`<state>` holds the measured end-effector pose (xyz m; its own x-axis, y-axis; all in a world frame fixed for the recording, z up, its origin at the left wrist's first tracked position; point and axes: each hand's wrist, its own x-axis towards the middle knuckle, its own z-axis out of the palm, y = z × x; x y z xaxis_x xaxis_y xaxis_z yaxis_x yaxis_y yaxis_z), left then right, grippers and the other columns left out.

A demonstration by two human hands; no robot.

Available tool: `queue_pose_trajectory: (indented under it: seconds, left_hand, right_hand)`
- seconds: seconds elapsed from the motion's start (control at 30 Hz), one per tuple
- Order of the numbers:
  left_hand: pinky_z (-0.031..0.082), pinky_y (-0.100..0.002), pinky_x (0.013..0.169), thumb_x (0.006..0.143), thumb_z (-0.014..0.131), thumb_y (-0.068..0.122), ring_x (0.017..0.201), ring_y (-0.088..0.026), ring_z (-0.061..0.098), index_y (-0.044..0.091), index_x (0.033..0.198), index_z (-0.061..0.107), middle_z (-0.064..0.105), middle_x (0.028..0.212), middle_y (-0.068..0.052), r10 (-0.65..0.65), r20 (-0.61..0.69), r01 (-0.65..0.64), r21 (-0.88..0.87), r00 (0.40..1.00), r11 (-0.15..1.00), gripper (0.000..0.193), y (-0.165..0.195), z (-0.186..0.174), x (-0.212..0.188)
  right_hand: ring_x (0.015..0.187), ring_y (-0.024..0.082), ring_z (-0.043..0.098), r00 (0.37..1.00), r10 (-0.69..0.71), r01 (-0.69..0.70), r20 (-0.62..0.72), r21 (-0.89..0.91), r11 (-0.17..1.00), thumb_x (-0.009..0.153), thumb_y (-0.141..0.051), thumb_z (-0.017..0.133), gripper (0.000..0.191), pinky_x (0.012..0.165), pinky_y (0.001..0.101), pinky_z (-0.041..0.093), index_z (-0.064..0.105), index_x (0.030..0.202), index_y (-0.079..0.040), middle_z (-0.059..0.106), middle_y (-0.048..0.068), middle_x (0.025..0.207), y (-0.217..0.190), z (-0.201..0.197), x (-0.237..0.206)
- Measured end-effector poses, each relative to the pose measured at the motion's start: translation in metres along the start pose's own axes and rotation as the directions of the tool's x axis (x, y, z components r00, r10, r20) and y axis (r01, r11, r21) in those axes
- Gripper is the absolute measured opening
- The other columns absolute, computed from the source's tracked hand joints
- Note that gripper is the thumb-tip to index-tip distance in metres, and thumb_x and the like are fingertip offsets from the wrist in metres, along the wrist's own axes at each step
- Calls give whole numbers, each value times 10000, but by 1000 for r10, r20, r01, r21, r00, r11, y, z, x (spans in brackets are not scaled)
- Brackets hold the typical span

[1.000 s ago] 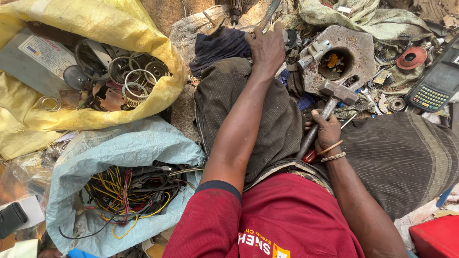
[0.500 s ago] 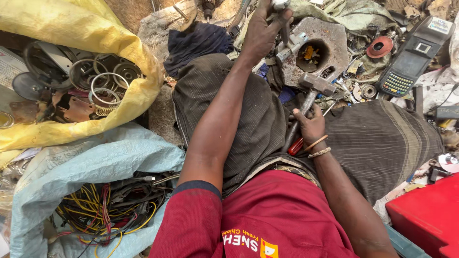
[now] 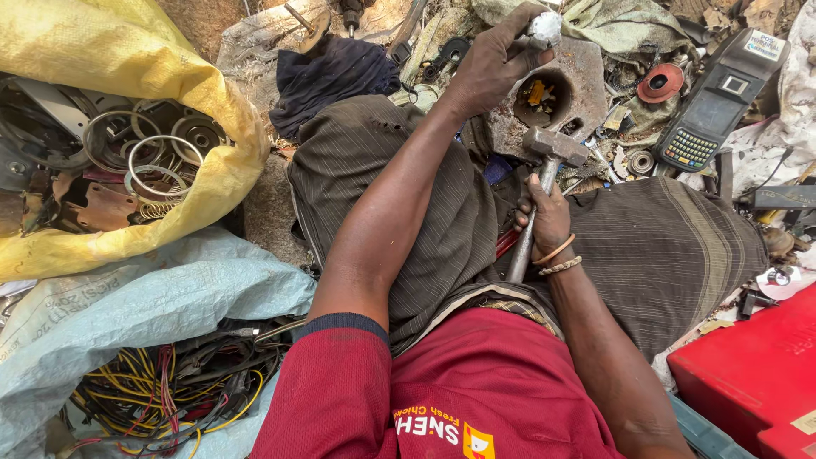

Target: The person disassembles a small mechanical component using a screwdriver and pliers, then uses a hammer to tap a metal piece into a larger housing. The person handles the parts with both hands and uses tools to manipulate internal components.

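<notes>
My left arm stretches straight out over my lap, and my left hand (image 3: 493, 64) curls its fingers tight around a small silvery metal piece (image 3: 544, 28), holding it at the upper rim of a heavy rusty block (image 3: 586, 89). My right arm is bent at my side; my right hand (image 3: 544, 217) is clenched on the shaft of a hammer (image 3: 544, 170), whose steel head rests against the block's near edge. The block sits just beyond my knees among scrap, grey-brown and pitted, with a round hollow holding yellowish bits. The metal piece is rounded, shiny and partly hidden by my fingers.
</notes>
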<state>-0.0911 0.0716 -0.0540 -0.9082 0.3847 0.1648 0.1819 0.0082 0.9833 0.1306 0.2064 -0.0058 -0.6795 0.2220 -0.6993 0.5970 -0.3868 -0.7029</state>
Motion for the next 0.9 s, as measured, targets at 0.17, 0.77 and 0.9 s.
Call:
queue_pose_trajectory:
  seconds: [0.17, 0.77, 0.9]
  left_hand:
    - [601, -459, 1064, 967, 744, 406, 1174, -224, 756, 274, 1464, 499, 805, 1164, -41, 6, 35, -7, 30, 999, 1000, 569, 3, 0, 1]
    - [515, -470, 1049, 983, 665, 295, 1182, -265, 628, 178, 1453, 482, 613, 1338, -96, -18, 279, -78, 328, 960, 942, 518, 0, 7, -3]
    - [556, -457, 1060, 1064, 612, 337, 1172, -220, 690, 178, 1394, 480, 707, 1240, -55, -121, 275, 22, 336, 954, 942, 389, -1, 9, -4]
  right_hand:
    - [486, 72, 474, 999, 0, 0, 36, -1, 1000, 1034, -338, 656, 251, 419, 223, 408, 528, 1062, -124, 471, -34, 672, 2, -3, 1]
    - [505, 109, 527, 984, 58, -96, 168, 224, 970, 1077, -345, 554, 280, 438, 245, 432, 543, 1185, -87, 556, 21, 718, 7, -24, 8]
    - [508, 111, 542, 988, 59, -81, 145, 150, 985, 1066, -328, 573, 290, 441, 250, 447, 541, 1207, -77, 556, 22, 706, 7, -25, 10]
